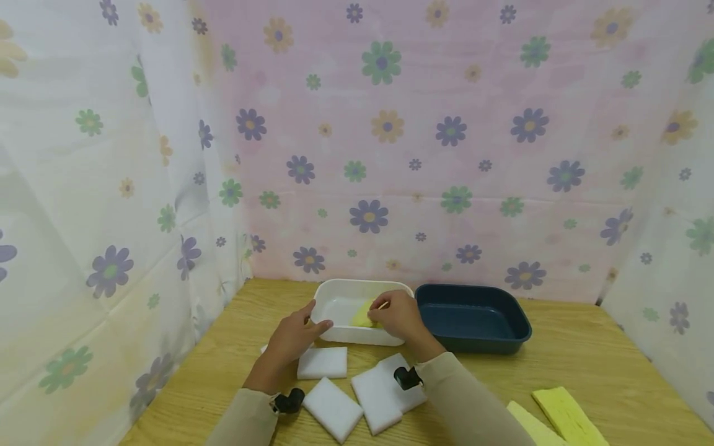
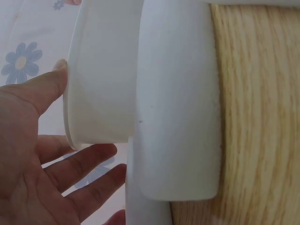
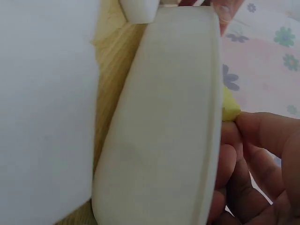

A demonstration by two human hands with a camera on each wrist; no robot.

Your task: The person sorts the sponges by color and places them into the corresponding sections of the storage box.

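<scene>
A yellow sponge (image 1: 364, 314) is inside the white tray (image 1: 340, 291), toward its right side. My right hand (image 1: 399, 314) pinches the sponge's edge between thumb and fingertips; in the right wrist view a corner of the yellow sponge (image 3: 230, 105) shows above the tray wall. At the tray's left front corner is my left hand (image 1: 294, 334), with its thumb on the rim and its fingers spread along the outer side. The left wrist view shows those fingers (image 2: 82, 164) extended beside the tray's end.
Several white sponges (image 1: 333, 409) lie on the wooden table (image 1: 574, 353) in front of the tray. A dark blue tray (image 1: 474, 345) stands right beside the white one. Two yellow sponges (image 1: 569, 415) lie at the front right. Flowered cloth (image 1: 424, 186) hangs behind and at both sides.
</scene>
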